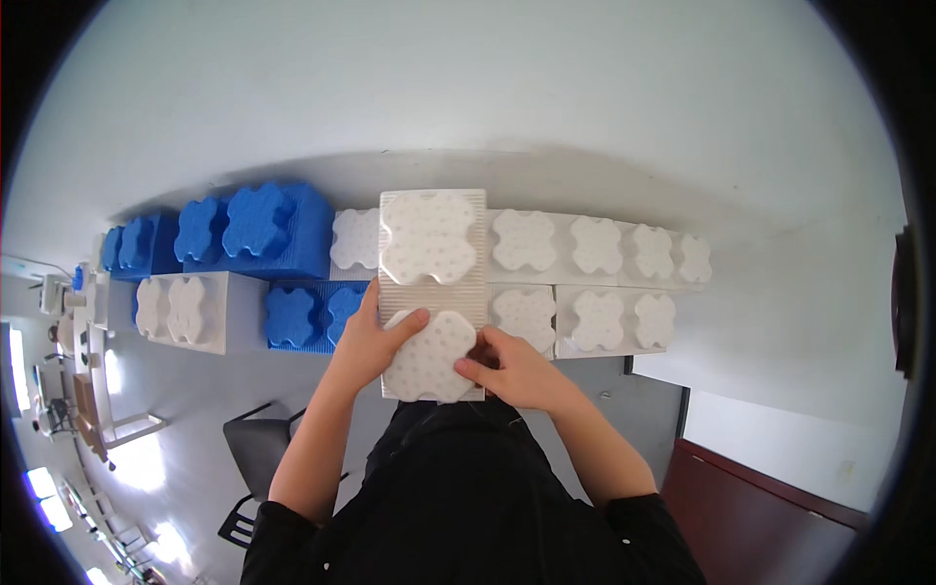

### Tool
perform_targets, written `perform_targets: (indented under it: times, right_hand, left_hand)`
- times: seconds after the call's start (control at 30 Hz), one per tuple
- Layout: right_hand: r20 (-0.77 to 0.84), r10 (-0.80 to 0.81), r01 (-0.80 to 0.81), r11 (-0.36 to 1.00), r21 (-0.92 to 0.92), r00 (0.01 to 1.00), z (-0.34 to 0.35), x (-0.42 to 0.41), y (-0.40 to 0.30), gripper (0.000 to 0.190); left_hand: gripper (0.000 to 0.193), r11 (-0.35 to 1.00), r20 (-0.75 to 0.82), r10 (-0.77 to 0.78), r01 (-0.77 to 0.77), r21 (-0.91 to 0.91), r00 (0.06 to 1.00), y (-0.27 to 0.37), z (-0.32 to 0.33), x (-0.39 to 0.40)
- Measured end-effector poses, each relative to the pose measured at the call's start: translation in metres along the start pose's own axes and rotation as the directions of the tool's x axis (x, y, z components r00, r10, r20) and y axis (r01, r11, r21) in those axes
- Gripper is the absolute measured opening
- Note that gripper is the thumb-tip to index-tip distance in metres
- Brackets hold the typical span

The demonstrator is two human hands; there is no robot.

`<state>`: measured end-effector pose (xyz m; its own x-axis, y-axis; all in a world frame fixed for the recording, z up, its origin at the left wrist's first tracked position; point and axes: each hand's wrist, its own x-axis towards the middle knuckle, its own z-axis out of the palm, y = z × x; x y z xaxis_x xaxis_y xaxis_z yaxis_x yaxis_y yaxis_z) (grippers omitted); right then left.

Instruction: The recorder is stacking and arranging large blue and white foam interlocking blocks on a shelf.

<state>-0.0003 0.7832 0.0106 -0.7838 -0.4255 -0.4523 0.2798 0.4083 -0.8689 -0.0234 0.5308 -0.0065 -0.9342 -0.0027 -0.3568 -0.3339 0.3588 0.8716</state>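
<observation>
A white foam-like building block (433,295) with two four-lobed studs is upright in front of my torso. My left hand (367,349) grips its left side, the thumb lying across the top of the lower stud (431,365). On the right side my right hand (521,371) has hold of it, thumb on the stud's edge and the other fingers partly hidden. Behind this block, two rows of similar blocks run left to right, and it covers part of both rows. White blocks (556,281) make up the right part.
Large blue blocks (307,238) and a protruding white block (245,314) stand on the left. A black chair (256,446) is at lower left, a white-framed table (139,430) beyond it. A dark red piece of furniture (746,512) is at lower right. A pale wall (468,80) rises behind.
</observation>
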Motion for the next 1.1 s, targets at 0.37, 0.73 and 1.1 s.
perform_targets:
  times: [0.37, 0.73, 1.1]
  right_hand:
    - [-0.101, -0.002, 0.011, 0.996, 0.087, 0.995, -0.006, 0.032, 0.026, 0.048]
    - [-0.156, 0.026, -0.035, 0.998, -0.056, 0.987, 0.005, 0.049, 0.052, 0.048]
    - [-0.169, 0.033, -0.069, 0.974, -0.215, 0.985, 0.013, 0.066, 0.061, 0.044]
  left_hand:
    - [0.097, 0.98, -0.107, -0.052, 0.071, 0.183, 0.993, -0.002, 0.017, 0.033]
    - [0.099, 0.956, -0.07, -0.061, 0.079, 0.282, 0.996, -0.026, 0.034, 0.056]
    - [0.079, 0.582, 0.007, 0.312, -0.197, 0.789, 0.95, -0.024, 0.072, 0.045]
